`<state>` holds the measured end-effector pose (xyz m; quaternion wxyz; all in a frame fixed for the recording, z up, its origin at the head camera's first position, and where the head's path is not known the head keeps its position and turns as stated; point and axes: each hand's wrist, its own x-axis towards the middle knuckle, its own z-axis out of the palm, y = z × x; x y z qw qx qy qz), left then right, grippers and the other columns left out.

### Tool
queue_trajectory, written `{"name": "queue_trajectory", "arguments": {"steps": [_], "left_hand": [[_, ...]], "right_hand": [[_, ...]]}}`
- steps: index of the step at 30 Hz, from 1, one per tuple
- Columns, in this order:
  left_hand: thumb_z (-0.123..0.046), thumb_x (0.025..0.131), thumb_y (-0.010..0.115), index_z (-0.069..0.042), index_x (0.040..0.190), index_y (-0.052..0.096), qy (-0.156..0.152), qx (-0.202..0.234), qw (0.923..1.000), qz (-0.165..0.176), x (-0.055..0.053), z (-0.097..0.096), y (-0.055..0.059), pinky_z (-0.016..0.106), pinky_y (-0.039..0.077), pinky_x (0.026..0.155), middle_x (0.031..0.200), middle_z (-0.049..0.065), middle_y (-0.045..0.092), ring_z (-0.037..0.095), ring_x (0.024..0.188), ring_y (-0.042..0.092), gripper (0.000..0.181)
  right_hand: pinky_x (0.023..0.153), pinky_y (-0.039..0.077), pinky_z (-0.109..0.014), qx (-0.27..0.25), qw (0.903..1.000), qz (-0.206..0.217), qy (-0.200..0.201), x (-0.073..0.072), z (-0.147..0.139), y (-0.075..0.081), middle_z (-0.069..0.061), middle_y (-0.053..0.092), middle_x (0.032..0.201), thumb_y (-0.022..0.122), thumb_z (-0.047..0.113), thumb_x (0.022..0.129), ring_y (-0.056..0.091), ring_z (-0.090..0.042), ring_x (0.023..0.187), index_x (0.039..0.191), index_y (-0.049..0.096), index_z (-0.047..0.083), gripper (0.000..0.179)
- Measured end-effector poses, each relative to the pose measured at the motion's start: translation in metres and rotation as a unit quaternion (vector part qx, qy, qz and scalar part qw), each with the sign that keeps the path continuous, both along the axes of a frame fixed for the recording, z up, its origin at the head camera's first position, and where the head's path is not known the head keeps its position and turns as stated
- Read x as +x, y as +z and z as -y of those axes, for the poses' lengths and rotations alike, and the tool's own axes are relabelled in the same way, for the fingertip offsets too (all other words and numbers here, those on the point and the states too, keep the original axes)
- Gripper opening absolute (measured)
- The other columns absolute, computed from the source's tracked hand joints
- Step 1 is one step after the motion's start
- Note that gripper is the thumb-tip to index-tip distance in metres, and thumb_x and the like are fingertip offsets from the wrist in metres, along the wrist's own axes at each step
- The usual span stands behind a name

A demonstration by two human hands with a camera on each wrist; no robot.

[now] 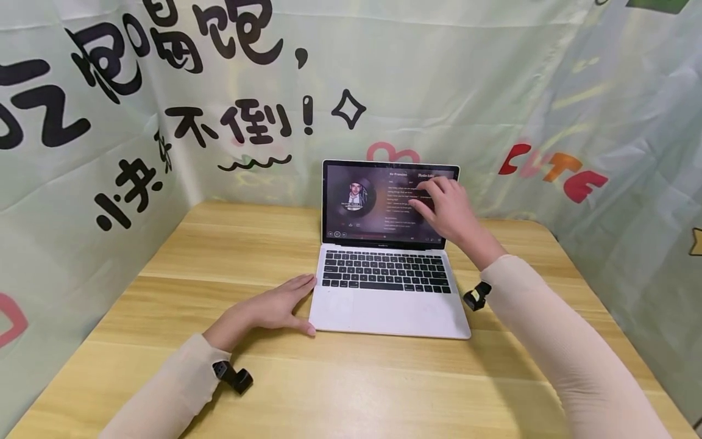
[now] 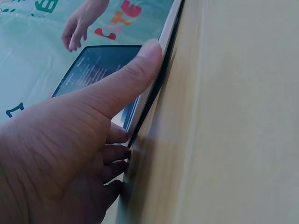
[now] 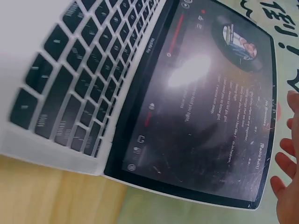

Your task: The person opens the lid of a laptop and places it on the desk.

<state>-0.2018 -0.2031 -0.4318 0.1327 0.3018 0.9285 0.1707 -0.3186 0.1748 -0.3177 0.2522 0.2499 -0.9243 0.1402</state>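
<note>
An unfolded silver laptop [image 1: 384,314] stands on the wooden table, its black keyboard [image 1: 386,268] facing me. Its lit screen [image 1: 334,183] shows a music player with a round picture and lyrics. My left hand [image 1: 276,305] rests at the laptop's left side, thumb by the front corner and the other fingers along the edge. The left wrist view shows that thumb [image 2: 126,77] against the laptop's edge. My right hand [image 1: 450,207] is raised at the screen's upper right, fingers spread and slightly bent, holding nothing. In the right wrist view its fingers [image 3: 286,164] show beside the screen's top edge.
Light fabric [image 1: 439,79] with dark characters and coloured letters hangs behind and beside the wooden table [image 1: 263,238]. Black wrist cameras [image 1: 233,377] sit at both cuffs of the beige sleeves. Bare tabletop lies in front of the laptop and to its left.
</note>
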Motion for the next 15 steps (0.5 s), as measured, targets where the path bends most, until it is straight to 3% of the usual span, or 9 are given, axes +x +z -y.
{"name": "queue_trajectory", "arguments": {"steps": [9, 15], "left_hand": [[-0.074, 0.078, 0.06, 0.0, 0.155, 0.016, 0.008, -0.002, 0.9999, 0.01, -0.002, 0.004, 0.005, 0.042, 0.014, 0.118, 0.161, 0.016, 0.013, 0.03, 0.147, 0.012, 0.116], [-0.067, 0.084, 0.06, 0.002, 0.154, 0.02, 0.029, 0.009, 0.9995, -0.01, -0.006, 0.005, 0.009, 0.045, 0.017, 0.117, 0.158, 0.019, 0.021, 0.034, 0.145, 0.02, 0.106]], "right_hand": [[0.102, 0.033, -0.058, -0.008, 0.9999, 0.007, 0.01, 0.018, -0.016, -0.017, -0.02, 0.054, 0.122, 0.066, 0.034, 0.095, 0.047, -0.041, 0.116, 0.124, 0.058, 0.003, 0.043], [0.102, 0.034, -0.059, 0.002, 0.9999, 0.01, 0.01, 0.03, -0.026, -0.026, -0.021, 0.054, 0.122, 0.068, 0.034, 0.093, 0.047, -0.041, 0.116, 0.124, 0.058, 0.002, 0.045]]}}
